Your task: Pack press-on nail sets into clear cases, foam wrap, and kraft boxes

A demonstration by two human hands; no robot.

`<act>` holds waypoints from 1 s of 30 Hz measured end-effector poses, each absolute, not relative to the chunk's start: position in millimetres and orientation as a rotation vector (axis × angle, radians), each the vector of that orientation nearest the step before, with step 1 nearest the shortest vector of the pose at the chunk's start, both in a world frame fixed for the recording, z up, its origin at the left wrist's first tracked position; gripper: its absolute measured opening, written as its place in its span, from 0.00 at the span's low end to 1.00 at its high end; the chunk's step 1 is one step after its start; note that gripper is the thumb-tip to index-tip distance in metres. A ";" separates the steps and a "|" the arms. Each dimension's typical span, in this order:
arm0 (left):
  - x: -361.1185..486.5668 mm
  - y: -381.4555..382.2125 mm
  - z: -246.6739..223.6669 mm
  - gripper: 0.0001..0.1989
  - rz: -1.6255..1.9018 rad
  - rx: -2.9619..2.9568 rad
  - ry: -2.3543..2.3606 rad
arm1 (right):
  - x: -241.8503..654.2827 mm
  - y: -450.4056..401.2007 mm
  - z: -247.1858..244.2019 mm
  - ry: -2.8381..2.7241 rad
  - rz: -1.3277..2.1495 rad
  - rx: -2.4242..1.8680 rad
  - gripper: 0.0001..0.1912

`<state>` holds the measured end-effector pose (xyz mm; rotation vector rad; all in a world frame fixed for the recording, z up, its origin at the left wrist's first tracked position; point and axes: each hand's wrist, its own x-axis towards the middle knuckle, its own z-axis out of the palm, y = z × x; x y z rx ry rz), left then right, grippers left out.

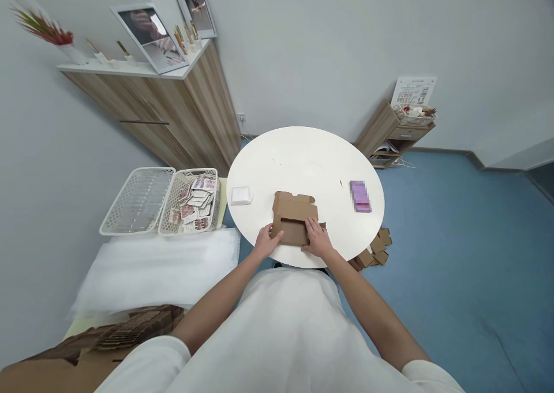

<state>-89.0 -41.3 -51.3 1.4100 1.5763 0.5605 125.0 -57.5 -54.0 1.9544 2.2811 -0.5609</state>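
A brown cardboard mailer box (295, 205) stands near the front edge of the round white table (298, 150), its lid folded up and its shallow inside showing. My left hand (267, 242) is closed around the box's left side, with the thumb at the front corner. At the right side, my right hand (317, 239) grips the side wall, fingers bent over its top by the lid. A small side flap sticks out past the right fingers. To the left on the table lies a white, soft-looking packet (241, 195). A purple, pixelated pack (360, 197) rests at the right.
Left of the table are a white basket with clear cases (142, 199) and another basket of printed packets (194, 201). White wrapping sheets (160, 269) and flat cardboard (86, 358) lie nearer. Folded boxes (375, 250) sit below the table's right edge. A wooden cabinet (173, 110) stands behind left.
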 end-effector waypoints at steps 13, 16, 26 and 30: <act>-83.0 -27.6 -58.7 0.10 0.007 1.758 1.785 | 137.1 -56.8 -43.8 2.330 -0.561 1.716 0.58; -79.6 -27.3 -60.1 0.11 -0.015 1.749 1.843 | 138.1 -58.3 -43.7 2.328 -0.542 1.720 0.56; -97.1 -30.2 -46.8 0.57 0.261 1.855 1.319 | 153.0 -55.3 -43.1 2.381 -0.519 1.700 0.53; -91.2 -20.8 -46.0 0.61 0.155 1.872 1.332 | 156.4 -55.2 -39.7 2.417 -0.566 1.654 0.53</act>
